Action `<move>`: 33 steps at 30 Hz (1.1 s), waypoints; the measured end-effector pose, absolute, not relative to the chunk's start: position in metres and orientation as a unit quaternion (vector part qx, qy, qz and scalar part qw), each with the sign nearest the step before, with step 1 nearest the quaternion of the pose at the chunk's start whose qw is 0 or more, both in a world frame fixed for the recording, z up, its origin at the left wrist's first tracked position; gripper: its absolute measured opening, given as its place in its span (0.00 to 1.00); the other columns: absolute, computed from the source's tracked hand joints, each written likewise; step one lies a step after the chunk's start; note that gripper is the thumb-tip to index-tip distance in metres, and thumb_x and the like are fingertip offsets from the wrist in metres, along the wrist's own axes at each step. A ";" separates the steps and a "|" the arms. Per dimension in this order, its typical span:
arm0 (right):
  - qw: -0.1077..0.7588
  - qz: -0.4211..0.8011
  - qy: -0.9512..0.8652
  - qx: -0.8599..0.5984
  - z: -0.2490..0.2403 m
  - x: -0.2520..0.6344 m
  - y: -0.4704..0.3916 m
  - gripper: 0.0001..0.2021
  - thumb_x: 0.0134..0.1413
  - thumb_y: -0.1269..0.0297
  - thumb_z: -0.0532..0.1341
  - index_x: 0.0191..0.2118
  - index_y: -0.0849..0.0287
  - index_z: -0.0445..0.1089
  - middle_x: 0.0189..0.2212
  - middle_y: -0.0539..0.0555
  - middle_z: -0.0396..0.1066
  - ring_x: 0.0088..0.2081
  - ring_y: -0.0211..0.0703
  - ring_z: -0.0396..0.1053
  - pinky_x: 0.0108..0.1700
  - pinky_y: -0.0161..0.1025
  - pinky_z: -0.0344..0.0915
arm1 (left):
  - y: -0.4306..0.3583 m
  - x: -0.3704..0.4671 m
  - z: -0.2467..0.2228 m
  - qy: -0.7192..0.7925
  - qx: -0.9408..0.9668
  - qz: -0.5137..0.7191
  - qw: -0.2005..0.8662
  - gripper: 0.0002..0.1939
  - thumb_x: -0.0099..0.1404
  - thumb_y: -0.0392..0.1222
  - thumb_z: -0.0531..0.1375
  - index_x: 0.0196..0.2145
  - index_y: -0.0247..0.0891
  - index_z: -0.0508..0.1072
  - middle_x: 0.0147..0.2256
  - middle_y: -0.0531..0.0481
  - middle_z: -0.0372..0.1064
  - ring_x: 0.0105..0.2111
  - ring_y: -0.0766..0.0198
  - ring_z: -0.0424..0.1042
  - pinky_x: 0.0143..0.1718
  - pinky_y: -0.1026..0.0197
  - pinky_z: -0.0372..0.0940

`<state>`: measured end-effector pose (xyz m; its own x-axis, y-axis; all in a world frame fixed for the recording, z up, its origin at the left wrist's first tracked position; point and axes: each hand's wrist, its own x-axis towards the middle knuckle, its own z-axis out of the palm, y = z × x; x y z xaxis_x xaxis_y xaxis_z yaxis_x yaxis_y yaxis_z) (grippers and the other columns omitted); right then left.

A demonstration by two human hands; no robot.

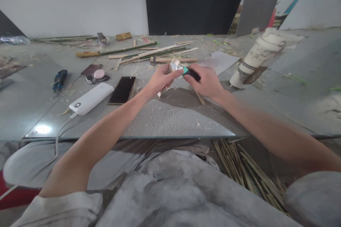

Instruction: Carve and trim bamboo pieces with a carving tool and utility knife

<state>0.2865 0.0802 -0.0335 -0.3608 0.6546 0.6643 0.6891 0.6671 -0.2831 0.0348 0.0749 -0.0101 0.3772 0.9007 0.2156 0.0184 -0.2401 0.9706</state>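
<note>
Over the middle of the table, my left hand (161, 79) is closed round a small pale wooden piece (174, 62). My right hand (206, 79) grips the black handle of a cutter (192, 73) with a green part near its metal end. The cutter's metal end meets the wooden piece between my two hands, and my left thumb lies against it. Exactly where the blade touches is too small to tell. A thin wooden strip (199, 97) lies beneath my right hand.
Bamboo and wood strips (160, 54) lie behind my hands. A phone (122, 90), a white power bank (91, 99) with a cable and blue-handled pliers (60, 80) are at left. A white cylindrical container (253, 59) stands tilted at right. The table's glass edge (170, 137) is near me.
</note>
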 end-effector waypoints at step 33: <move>0.389 -0.037 -0.824 -0.409 -0.036 0.292 0.084 0.29 0.84 0.26 0.58 0.45 0.46 0.78 0.35 0.56 0.80 0.37 0.58 0.76 0.41 0.53 0.64 | 0.072 0.034 -0.005 0.402 0.673 0.428 0.449 0.38 0.82 0.59 0.79 0.27 0.44 0.61 0.17 0.57 0.58 0.19 0.72 0.58 0.23 0.62 0.47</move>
